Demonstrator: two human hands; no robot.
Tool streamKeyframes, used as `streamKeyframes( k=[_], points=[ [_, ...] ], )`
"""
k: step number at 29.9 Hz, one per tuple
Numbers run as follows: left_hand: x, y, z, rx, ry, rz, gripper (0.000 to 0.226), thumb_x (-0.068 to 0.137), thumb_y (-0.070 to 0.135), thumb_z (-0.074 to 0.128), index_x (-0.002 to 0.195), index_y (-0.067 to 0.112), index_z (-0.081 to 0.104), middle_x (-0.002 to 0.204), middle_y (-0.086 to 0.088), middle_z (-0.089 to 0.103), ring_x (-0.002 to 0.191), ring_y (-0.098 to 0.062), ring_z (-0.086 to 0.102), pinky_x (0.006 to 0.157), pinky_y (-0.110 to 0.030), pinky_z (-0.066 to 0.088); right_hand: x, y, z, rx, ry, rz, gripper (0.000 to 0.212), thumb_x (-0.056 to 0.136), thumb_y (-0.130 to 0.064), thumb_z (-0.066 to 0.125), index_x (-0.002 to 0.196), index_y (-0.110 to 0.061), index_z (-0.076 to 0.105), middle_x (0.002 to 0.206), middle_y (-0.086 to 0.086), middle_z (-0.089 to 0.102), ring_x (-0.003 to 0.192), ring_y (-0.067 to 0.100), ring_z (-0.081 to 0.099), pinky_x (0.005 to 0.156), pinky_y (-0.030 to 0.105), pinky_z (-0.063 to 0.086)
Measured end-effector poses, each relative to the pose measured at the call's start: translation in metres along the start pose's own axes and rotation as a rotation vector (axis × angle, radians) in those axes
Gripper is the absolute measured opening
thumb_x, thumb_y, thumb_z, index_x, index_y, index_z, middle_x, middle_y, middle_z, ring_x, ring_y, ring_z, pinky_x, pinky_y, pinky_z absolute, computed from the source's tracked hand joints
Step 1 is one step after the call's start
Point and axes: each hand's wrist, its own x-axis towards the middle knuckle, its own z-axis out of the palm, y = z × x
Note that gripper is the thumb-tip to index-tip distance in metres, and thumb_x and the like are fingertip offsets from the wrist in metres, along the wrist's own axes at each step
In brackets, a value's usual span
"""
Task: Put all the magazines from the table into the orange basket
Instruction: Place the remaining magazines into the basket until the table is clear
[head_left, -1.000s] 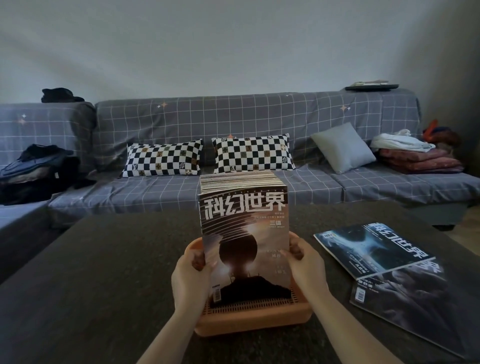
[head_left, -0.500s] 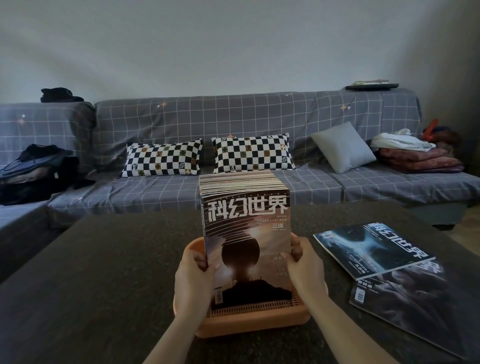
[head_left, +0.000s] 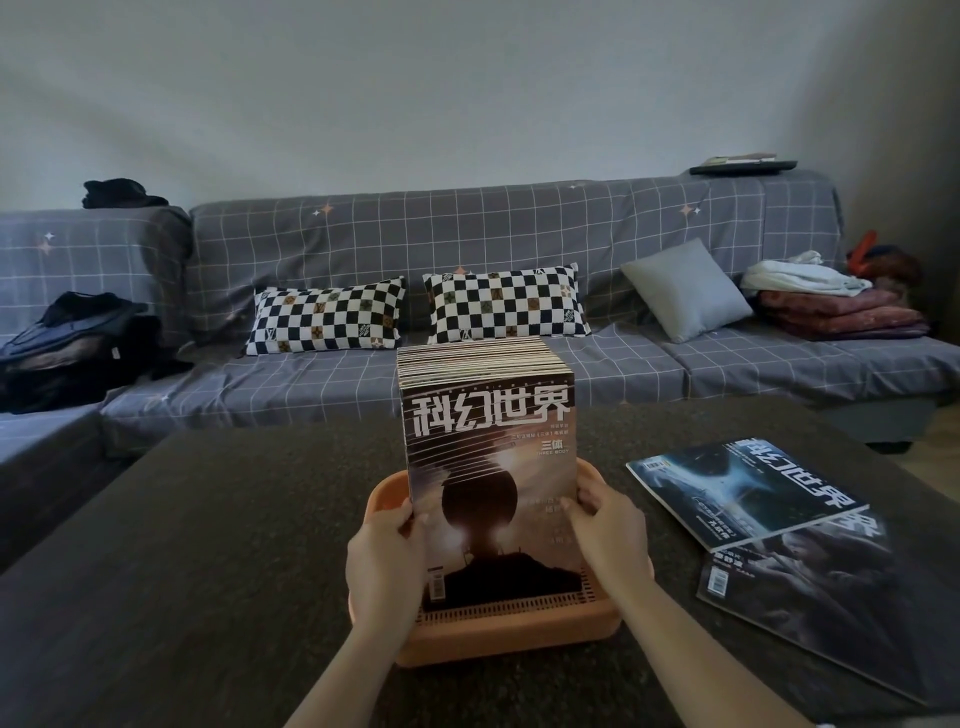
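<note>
An orange basket (head_left: 511, 631) sits on the dark table (head_left: 208, 545) in front of me. A thick stack of magazines (head_left: 488, 457) stands upright in it, the front cover dark with white characters. My left hand (head_left: 384, 561) grips the stack's left edge and my right hand (head_left: 610, 530) grips its right edge. To the right, two more magazines lie flat on the table: a blue-covered one (head_left: 743, 488) overlapping a darker one (head_left: 831, 597).
Behind the table runs a grey checked sofa (head_left: 519, 244) with two checkered pillows (head_left: 327, 322), a grey cushion (head_left: 685, 291), folded blankets (head_left: 836, 306) at the right and dark clothes (head_left: 72, 343) at the left.
The stack has sunk slightly lower into the basket, and both hands have slid a little along its sides while keeping their grip.
</note>
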Motion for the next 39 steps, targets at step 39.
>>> streamKeyframes(
  k=[39],
  points=[
    [-0.054,0.139,0.186,-0.135,-0.604,0.308,0.021,0.092,0.033,0.058,0.114,0.031,0.056,0.109,0.014,0.06,0.092,0.003,0.057,0.067,-0.01,0.042,0.016,0.103,-0.121,0.023,0.178,0.148,0.033,0.086,-0.036,0.062,0.117,-0.024,0.059,0.104,-0.003,0.067,0.091,0.01,0.061,0.082,0.034,0.053]
  ],
)
